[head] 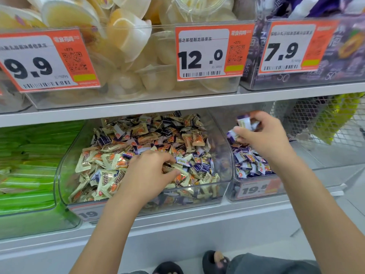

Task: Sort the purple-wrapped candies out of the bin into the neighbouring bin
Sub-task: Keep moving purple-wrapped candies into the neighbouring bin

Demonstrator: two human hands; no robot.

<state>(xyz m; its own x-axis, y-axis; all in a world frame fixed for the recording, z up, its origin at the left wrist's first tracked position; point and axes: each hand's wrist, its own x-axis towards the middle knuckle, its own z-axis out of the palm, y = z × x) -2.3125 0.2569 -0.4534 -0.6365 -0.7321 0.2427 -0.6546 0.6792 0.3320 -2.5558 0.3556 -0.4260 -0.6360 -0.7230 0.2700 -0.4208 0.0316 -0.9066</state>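
The mixed bin (221,155) was filled with gold and purple candies (199,165); the left hand (152,171) was curled into them. Purple candies (245,123) were pinched by the right hand (262,135) over the neighbouring bin (254,189), tagged "19.8".

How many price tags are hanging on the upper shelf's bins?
3: the 9.9 tag at left, the 12.0 tag in the middle, the 7.9 tag at right. More may lie outside the frame.
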